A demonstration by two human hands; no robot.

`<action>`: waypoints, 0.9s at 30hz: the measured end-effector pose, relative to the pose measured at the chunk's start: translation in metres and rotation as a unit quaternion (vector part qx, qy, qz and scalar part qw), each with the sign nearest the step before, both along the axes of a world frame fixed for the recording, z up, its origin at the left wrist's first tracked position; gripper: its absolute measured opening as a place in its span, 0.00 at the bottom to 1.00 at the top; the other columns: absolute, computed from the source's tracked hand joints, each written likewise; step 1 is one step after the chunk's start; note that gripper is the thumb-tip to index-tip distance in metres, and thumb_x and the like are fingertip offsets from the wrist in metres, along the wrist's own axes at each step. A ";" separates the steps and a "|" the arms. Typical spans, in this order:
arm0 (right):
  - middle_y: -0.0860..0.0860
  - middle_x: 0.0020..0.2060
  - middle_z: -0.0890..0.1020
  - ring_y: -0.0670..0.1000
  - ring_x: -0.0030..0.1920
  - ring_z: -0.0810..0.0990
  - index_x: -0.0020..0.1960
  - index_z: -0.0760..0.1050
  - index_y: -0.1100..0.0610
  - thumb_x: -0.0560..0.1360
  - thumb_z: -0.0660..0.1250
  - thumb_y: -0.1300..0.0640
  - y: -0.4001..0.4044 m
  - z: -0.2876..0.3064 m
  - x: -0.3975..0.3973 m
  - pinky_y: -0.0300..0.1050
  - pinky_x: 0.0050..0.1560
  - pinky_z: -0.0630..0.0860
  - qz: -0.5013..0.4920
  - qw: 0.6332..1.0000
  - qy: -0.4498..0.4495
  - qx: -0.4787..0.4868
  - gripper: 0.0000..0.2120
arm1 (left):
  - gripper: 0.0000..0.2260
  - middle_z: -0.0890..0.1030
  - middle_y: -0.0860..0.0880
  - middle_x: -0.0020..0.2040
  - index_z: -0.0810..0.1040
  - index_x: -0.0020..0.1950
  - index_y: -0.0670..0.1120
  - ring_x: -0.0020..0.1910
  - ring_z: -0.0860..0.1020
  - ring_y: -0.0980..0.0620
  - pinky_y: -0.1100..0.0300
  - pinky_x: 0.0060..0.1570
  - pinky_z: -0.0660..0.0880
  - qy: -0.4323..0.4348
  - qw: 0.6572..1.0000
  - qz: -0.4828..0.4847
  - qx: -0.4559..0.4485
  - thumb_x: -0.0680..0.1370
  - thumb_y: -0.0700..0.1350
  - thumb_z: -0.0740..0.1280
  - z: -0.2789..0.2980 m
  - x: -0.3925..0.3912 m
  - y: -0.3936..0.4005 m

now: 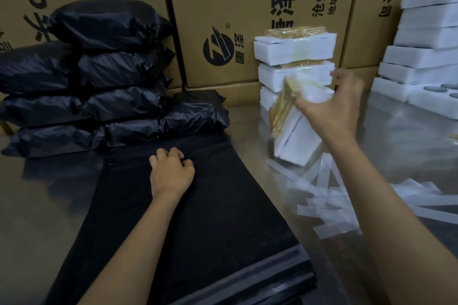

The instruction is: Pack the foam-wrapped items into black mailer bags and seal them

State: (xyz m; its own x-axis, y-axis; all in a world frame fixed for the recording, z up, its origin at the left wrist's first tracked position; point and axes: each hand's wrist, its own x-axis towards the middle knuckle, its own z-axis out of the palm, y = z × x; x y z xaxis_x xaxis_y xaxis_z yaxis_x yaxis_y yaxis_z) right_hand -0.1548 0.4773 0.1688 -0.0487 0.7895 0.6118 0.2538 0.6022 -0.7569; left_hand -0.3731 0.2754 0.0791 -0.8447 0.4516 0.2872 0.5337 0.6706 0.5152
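A stack of flat black mailer bags [198,230] lies in front of me, with grey seal strips at its near end. My left hand [171,173] rests on the stack's far end, its fingers curled and the tips dug into the top bag. My right hand [332,104] is spread over the upper end of a tilted foam-wrapped item [297,141], which has a yellow packet [282,106] against its face. The thumb is on the near side and the fingers reach behind; this area is motion-blurred. Behind it stands a pile of foam-wrapped items [295,52].
Filled black mailer bags [94,82] are piled at the back left against cardboard boxes [247,7]. More white foam blocks [421,57] are stacked at the far right. Peeled white strips [329,203] litter the shiny metal table [396,131] on the right.
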 end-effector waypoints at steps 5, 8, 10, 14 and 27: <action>0.55 0.71 0.65 0.54 0.68 0.69 0.76 0.58 0.55 0.67 0.78 0.43 -0.026 -0.018 -0.017 0.48 0.60 0.75 0.021 0.997 -0.067 0.025 0.46 | 0.13 0.68 0.45 0.64 0.74 0.63 0.46 0.64 0.64 0.45 0.55 0.51 0.67 0.001 1.000 -0.005 0.006 0.80 0.47 0.62 0.000 0.000 -0.001; 0.54 0.72 0.67 0.58 0.70 0.70 0.79 0.50 0.53 0.66 0.79 0.42 -0.037 -0.037 -0.021 0.59 0.63 0.76 -0.016 0.998 -0.024 -0.064 0.53 | 0.13 0.68 0.45 0.64 0.74 0.63 0.46 0.64 0.64 0.45 0.57 0.51 0.66 -0.001 1.000 -0.005 0.008 0.80 0.47 0.62 0.000 -0.001 -0.001; 0.53 0.64 0.72 0.59 0.66 0.74 0.78 0.52 0.53 0.66 0.78 0.40 -0.039 -0.045 -0.022 0.56 0.56 0.76 -0.018 0.991 0.001 -0.135 0.52 | 0.13 0.68 0.45 0.64 0.74 0.63 0.46 0.64 0.64 0.45 0.57 0.51 0.66 -0.002 1.000 -0.005 0.007 0.80 0.47 0.62 0.000 -0.001 -0.001; 0.52 0.60 0.77 0.58 0.63 0.76 0.73 0.64 0.53 0.67 0.77 0.41 -0.036 -0.051 -0.021 0.51 0.54 0.73 -0.008 0.985 -0.002 -0.173 0.41 | 0.14 0.68 0.44 0.65 0.74 0.65 0.46 0.65 0.64 0.44 0.56 0.55 0.66 -0.005 1.000 -0.010 0.000 0.81 0.47 0.62 0.002 0.002 -0.003; 0.43 0.45 0.87 0.45 0.43 0.86 0.56 0.79 0.48 0.61 0.76 0.41 -0.069 0.028 0.017 0.43 0.37 0.81 0.194 0.840 0.364 -0.353 0.25 | 0.11 0.68 0.53 0.61 0.78 0.49 0.52 0.57 0.70 0.55 0.58 0.54 0.66 -0.161 0.953 -0.223 -0.125 0.75 0.57 0.71 0.041 0.030 -0.039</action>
